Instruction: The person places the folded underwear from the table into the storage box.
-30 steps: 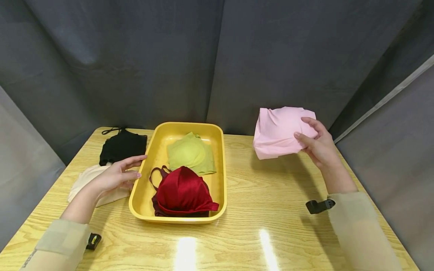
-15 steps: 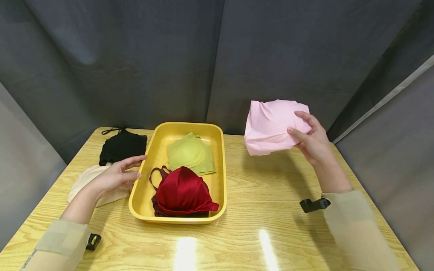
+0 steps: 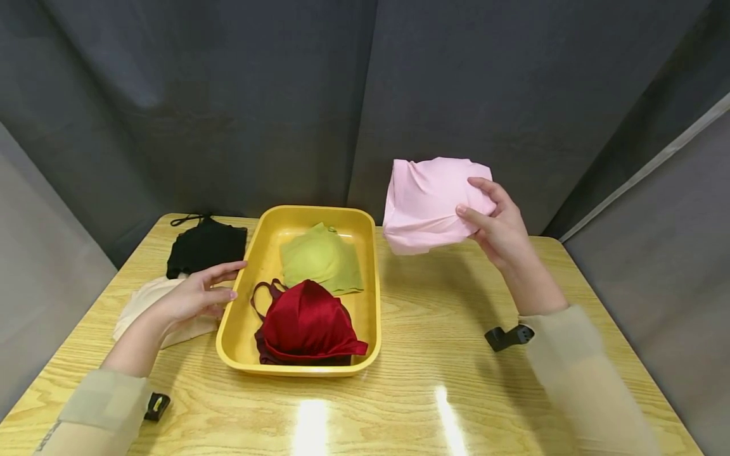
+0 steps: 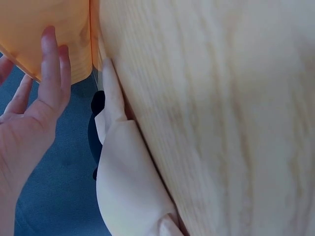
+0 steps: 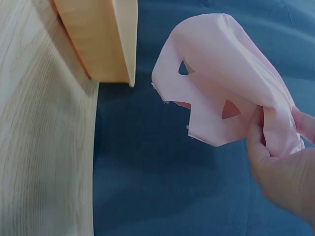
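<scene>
Holding a pink molded-cup bra in the right hand, clamped between thumb and fingers at its right edge. Raised off the wood-grain table, to the right of the yellow tray and toward its far end, near the tray but apart from it. Showing a smooth rounded cup and a few creases in the head view, and two small openings through the fabric in the right wrist view. Casting a soft shadow on the tabletop, right of the tray.

Touching the tray's left rim with the left hand, with thumb and fingers apart and loosely extended.

Seeing, in the far half of the tray, a lime-green bra, laid flat with a rounded cup uppermost. Seeing, in the near half of the tray, a red satin bra, resting on dark maroon fabric; cannot tell whether joined to it.

Noticing, left of the tray toward its far end, a black strappy top. Making out, also left of the tray but nearer, a folded cream garment, partly hidden by the left hand in the head view.

Wearing beige sleeves on both arms. Facing a dark grey curtain beyond the tray's far end.
</scene>
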Demonstrator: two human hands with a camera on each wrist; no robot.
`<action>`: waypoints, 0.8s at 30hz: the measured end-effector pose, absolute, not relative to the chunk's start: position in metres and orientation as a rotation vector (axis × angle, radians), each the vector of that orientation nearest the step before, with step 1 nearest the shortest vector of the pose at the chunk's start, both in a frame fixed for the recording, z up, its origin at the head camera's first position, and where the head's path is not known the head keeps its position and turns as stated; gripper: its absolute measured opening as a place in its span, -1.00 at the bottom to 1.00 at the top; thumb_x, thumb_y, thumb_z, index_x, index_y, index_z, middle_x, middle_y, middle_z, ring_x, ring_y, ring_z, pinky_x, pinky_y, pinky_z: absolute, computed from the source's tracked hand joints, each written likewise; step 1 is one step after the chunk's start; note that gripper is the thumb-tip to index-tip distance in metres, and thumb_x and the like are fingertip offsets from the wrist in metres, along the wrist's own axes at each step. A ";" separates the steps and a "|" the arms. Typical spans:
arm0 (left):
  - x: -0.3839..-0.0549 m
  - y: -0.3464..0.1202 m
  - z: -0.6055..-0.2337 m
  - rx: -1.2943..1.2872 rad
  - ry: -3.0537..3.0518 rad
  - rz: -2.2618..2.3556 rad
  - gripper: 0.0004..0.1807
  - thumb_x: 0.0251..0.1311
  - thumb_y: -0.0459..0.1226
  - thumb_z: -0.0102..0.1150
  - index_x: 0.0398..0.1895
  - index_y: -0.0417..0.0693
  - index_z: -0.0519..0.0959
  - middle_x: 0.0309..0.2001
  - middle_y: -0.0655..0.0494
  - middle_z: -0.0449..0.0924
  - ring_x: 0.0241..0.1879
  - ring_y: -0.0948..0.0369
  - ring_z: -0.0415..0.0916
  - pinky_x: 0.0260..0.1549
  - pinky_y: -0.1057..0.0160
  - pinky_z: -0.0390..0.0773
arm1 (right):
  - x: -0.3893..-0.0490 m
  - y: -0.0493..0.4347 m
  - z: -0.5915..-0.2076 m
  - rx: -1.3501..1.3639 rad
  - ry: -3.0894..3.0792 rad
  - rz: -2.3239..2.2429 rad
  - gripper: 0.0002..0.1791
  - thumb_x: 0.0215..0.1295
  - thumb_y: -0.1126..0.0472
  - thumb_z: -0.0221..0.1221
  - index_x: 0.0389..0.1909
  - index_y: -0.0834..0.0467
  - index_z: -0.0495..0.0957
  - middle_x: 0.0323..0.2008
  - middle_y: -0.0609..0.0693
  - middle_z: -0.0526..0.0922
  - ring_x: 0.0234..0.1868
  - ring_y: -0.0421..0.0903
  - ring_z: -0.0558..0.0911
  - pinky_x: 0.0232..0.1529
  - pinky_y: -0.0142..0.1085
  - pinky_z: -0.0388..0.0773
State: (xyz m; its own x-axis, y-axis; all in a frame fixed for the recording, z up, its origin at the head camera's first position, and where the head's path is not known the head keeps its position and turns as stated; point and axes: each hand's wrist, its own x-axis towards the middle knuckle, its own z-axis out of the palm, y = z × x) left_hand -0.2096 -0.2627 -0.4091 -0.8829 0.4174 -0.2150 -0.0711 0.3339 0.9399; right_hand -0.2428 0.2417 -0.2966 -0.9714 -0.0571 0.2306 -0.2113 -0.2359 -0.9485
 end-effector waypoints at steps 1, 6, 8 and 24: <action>-0.210 -0.263 -0.409 0.305 2.184 1.570 -0.29 0.27 -0.23 0.13 0.45 0.04 0.08 0.34 -0.21 0.15 0.12 -0.08 0.44 -0.08 0.05 0.58 | -0.244 0.239 -0.296 0.334 -1.879 2.374 -0.42 0.14 0.52 0.20 0.16 0.08 0.35 -0.08 0.06 0.35 -0.40 -0.18 0.59 -0.51 -0.38 0.59; -0.210 -0.263 -0.410 0.306 2.181 1.575 -0.29 0.27 -0.24 0.12 0.45 0.04 0.08 0.34 -0.22 0.15 0.11 -0.08 0.44 -0.08 0.05 0.58 | -0.248 0.221 -0.293 0.343 -1.893 2.390 -0.41 0.12 0.50 0.22 0.16 0.06 0.35 -0.07 0.07 0.35 -0.35 -0.17 0.58 -0.49 -0.37 0.60; -0.210 -0.263 -0.410 0.310 2.178 1.582 -0.29 0.27 -0.25 0.12 0.45 0.03 0.08 0.34 -0.22 0.15 0.10 -0.08 0.45 -0.09 0.04 0.58 | -0.250 0.214 -0.292 0.348 -1.890 2.408 -0.41 0.12 0.51 0.22 0.16 0.06 0.35 -0.06 0.06 0.35 -0.34 -0.16 0.57 -0.48 -0.36 0.60; -0.209 -0.264 -0.409 0.353 2.164 1.611 -0.27 0.26 -0.29 0.12 0.45 -0.07 0.05 0.34 -0.30 0.13 0.05 -0.07 0.49 -0.14 0.07 0.60 | -0.262 0.161 -0.301 0.388 -1.917 2.461 -0.43 0.10 0.58 0.18 0.09 0.04 0.40 -0.07 0.04 0.35 -0.36 -0.14 0.55 -0.45 -0.39 0.61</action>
State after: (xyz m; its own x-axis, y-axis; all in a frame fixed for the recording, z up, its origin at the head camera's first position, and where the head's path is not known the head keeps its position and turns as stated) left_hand -0.2089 -0.2636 -0.4085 -0.8805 0.4393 -0.1782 -0.0446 0.2974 0.9537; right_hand -0.2621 0.1606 -0.3008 -0.9696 -0.1518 0.1920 -0.1491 -0.2560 -0.9551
